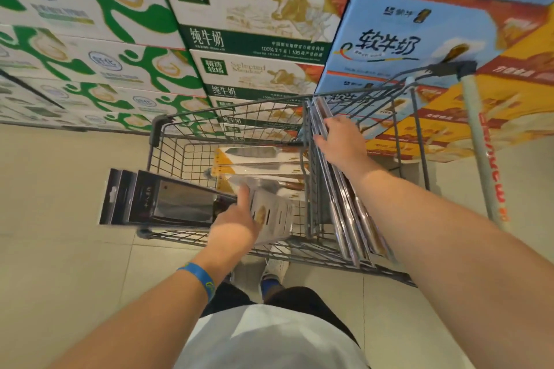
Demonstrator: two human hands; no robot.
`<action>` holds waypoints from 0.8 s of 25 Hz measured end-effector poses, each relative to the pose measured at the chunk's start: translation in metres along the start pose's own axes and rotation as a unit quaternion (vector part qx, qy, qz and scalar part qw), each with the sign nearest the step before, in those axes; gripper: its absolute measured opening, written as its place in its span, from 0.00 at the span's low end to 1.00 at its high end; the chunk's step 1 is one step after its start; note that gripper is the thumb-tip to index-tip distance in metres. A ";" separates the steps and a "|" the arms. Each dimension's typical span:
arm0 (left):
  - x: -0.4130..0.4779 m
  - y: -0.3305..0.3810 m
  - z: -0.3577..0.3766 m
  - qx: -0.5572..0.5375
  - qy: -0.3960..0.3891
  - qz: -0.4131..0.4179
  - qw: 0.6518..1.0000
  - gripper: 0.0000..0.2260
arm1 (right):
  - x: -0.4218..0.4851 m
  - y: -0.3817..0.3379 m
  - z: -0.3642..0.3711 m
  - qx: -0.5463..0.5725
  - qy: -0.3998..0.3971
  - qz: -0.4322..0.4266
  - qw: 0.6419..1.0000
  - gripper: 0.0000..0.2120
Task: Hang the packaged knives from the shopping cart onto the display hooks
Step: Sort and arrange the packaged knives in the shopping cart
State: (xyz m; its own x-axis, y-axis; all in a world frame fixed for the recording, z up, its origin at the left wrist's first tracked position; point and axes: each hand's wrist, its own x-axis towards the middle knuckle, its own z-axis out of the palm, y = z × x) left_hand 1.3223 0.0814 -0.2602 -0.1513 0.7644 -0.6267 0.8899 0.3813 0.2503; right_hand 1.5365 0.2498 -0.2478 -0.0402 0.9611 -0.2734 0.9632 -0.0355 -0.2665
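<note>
You're at the pick-up step: your left hand (236,220) grips the end of the black boxed knives (156,199) at centre left, beside the shopping cart (156,129), and your right hand (341,141) seems to curl over upright knife packs (332,189) at centre right. Next, lift them clear and turn to find hooks, none in view here. Pale floor tiles (60,249) run below, with milk cartons (254,9) stacked across the top

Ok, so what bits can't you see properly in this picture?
1. Display hooks: outside the frame of the head view.
2. Left hand: fingers hidden under the black knife packs it holds.
3. Right hand: touches the upright packs; its grip is unclear.
4. Flat packs in the cart: overlapped, so no count.
5. Small print on the milk boxes: blurred.
</note>
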 end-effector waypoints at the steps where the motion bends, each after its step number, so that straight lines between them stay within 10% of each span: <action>1: 0.000 0.000 0.002 0.003 0.000 -0.008 1.000 0.26 | 0.006 -0.004 0.005 -0.033 0.027 -0.002 0.999 0.21; 11: 0.006 -0.001 0.001 -0.006 0.011 -0.029 1.000 0.22 | 0.054 -0.019 0.002 -0.130 -0.143 0.076 0.978 0.22; 20: 0.001 -0.001 0.003 -0.008 -0.019 -0.019 1.000 0.25 | 0.034 -0.010 -0.005 -0.077 -0.050 0.015 0.996 0.20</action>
State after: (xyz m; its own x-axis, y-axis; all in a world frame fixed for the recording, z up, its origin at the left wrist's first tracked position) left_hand 1.3227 0.0803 -0.2640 -0.1680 0.7294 -0.6631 0.8767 0.4182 0.2379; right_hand 1.5271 0.2842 -0.2493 -0.0302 0.9277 -0.3720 0.9933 -0.0138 -0.1150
